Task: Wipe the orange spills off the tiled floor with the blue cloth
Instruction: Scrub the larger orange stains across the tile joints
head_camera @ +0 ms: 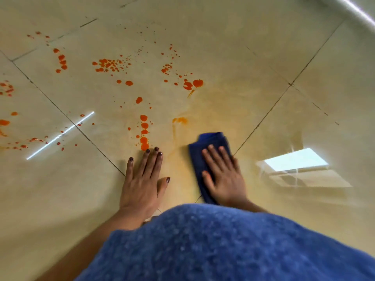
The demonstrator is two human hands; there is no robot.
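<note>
The person was low over the tiled floor (233,57), and the right hand (224,177) lay flat on the folded blue cloth (205,142), its fingers (213,154) straight and spread, pressing the cloth down and not gripping it. The cloth sat on a joint between two tiles, just to the right of the left hand (142,179). That hand was also flat, fingers straight, holding nothing, only resting on the floor as a support; its fingertips almost touched the lowest drop of an orange line.

Around the cloth the floor had a pale orange film (203,110), so this part looked wiped already but not clean. The fresh orange spills (144,130) lay ahead and to the left, many of them, well apart, as far as the left edge.

To do this stroke well, I think the palm should keep an even pressure and pull the drops inward, not push them outward. The cloth probably needed a turn to a clean side, or it would only smear. The left hand should stay out of the wet line.
</note>
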